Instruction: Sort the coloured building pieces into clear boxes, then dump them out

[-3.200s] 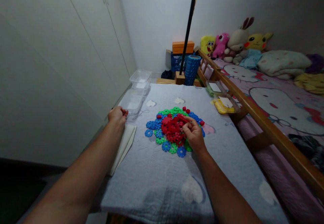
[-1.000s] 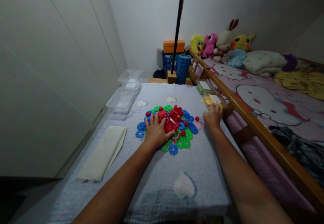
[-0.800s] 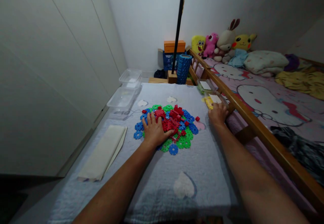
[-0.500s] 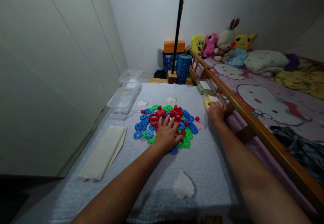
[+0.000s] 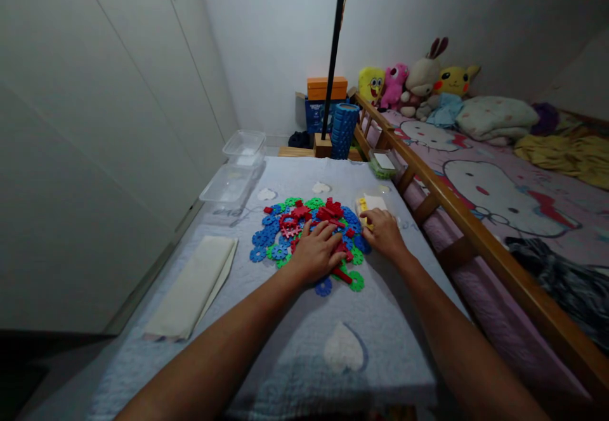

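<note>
A pile of red, blue and green plastic flower-shaped pieces (image 5: 290, 227) lies on a pale blue cloth (image 5: 304, 319) over the table. My left hand (image 5: 316, 253) lies flat on the pile's near right part, fingers spread. My right hand (image 5: 385, 234) grips the near edge of a clear container with yellow pieces (image 5: 371, 204), which now stands just right of the pile. The fingers curl over the container's rim.
Two clear containers (image 5: 238, 167) stand at the far left of the table. A folded cream cloth (image 5: 195, 284) lies at the left. A clear container with green pieces (image 5: 383, 164) sits by the wooden bed rail (image 5: 457, 202). A black pole (image 5: 333, 59) rises behind the table.
My right hand has drawn the yellow-piece container from beside the bed rail leftward up to the pile. My left hand slid from the pile's left part to its near right part, pushing some pieces.
</note>
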{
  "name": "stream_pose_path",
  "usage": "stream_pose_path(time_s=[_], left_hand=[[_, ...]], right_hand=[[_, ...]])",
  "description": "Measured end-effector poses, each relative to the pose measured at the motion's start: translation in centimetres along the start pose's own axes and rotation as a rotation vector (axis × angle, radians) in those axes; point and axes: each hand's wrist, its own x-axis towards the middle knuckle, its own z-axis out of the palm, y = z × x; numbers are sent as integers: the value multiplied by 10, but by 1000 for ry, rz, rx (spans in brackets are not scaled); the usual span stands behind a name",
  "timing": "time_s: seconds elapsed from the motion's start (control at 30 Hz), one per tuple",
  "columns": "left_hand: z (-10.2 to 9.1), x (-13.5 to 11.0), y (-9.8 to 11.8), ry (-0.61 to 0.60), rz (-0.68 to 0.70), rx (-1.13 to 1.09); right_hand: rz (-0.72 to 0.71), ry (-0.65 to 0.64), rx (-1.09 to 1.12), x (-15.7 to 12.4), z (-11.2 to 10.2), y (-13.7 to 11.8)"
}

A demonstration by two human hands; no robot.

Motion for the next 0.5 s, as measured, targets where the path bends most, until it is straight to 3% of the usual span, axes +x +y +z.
stream_pose_path(time_s=[0.13, 0.27, 0.4, 0.5], left_hand=[[2, 16, -15, -42, -85, 71], [3, 25, -28, -14, -203, 122], [-2, 30, -25, 73, -325, 135], [-4, 34, -8, 129, -278, 68]], right_hand=[[-13, 10, 143, 7, -14, 13], [235, 181, -19, 23, -18, 42], [474, 93, -150, 34, -9, 65], [543, 21, -101, 42, -3, 76]])
